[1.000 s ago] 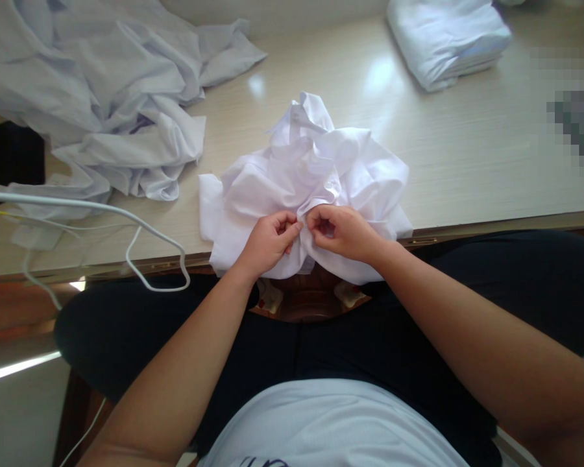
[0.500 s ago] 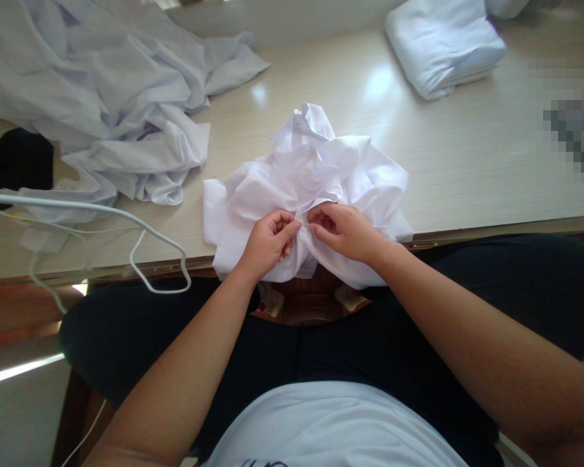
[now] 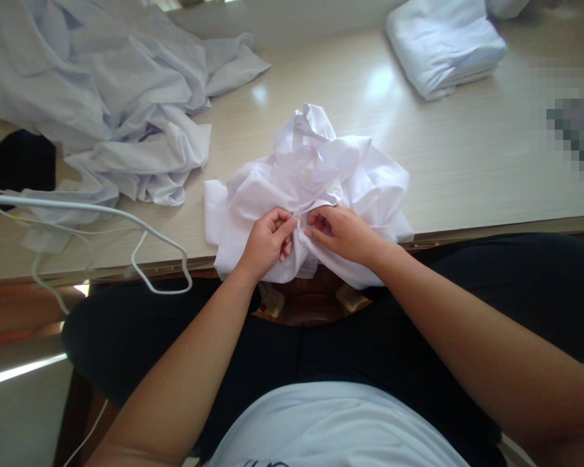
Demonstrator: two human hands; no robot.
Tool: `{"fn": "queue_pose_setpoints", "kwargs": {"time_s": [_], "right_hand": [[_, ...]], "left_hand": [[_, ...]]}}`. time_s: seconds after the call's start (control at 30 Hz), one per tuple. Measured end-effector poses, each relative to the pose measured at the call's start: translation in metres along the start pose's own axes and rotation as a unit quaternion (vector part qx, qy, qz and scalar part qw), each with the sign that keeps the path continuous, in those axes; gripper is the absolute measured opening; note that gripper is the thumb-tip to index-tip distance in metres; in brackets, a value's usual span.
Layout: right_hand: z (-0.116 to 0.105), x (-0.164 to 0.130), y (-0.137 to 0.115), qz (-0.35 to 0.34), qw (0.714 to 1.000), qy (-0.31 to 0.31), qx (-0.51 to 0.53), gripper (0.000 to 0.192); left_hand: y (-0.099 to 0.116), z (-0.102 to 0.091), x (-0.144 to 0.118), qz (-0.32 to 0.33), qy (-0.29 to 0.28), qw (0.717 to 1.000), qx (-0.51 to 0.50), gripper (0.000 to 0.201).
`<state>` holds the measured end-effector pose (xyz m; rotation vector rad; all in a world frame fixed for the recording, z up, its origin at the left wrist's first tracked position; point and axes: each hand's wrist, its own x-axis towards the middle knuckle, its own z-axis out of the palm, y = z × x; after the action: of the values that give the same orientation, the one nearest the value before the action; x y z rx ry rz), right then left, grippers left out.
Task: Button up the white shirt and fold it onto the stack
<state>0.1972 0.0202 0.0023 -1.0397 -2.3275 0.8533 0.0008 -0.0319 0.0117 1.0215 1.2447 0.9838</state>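
Note:
A white shirt (image 3: 370, 172) lies bunched at the front edge of the table, part of it hanging over the edge. Its button strip runs down the middle toward me. My left hand (image 3: 271, 241) is closed, thumb and forefinger pinching the fabric at this strip. From the other side my right hand (image 3: 343, 232) holds the cloth with curled fingers, its thumb close to a small pale button (image 3: 302, 224). The two sets of fingertips are only a little apart. The right fingers are partly hidden in the folds.
More loose white garments (image 3: 107, 78) are heaped on the left of the table (image 3: 467, 155). A folded white stack (image 3: 445, 48) sits at the back right. A black item (image 3: 24, 162) and a white cable (image 3: 121, 211) are at the left; the cable loops over the front edge.
My right thumb has shifted slightly down and left at the button strip. Both hands otherwise stay in place on the shirt.

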Motion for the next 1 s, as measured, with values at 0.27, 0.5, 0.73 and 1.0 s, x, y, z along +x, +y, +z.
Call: {"fn": "queue_pose_setpoints", "kwargs": {"time_s": [0.27, 0.5, 0.73, 1.0], "right_hand": [[-0.0007, 0.0022, -0.0014, 0.014, 1.000, 0.006, -0.028, 0.017], [0.0018, 0.0017, -0.0062, 0.017, 0.999, 0.012, -0.046, 0.025], [0.0037, 0.0014, -0.0065, 0.017, 0.996, 0.006, -0.082, 0.011], [0.0051, 0.0024, -0.0092, 0.055, 0.993, 0.032, -0.094, 0.013]], "left_hand": [[0.0013, -0.0002, -0.0006, -0.003, 0.001, 1.000, -0.010, 0.038], [0.0016, -0.0003, -0.0010, -0.008, -0.007, 1.000, 0.004, 0.037], [0.0006, -0.0016, -0.0009, -0.001, -0.008, 1.000, 0.012, 0.035], [-0.0003, -0.0026, -0.0010, 0.005, -0.010, 1.000, -0.013, 0.034]]}}
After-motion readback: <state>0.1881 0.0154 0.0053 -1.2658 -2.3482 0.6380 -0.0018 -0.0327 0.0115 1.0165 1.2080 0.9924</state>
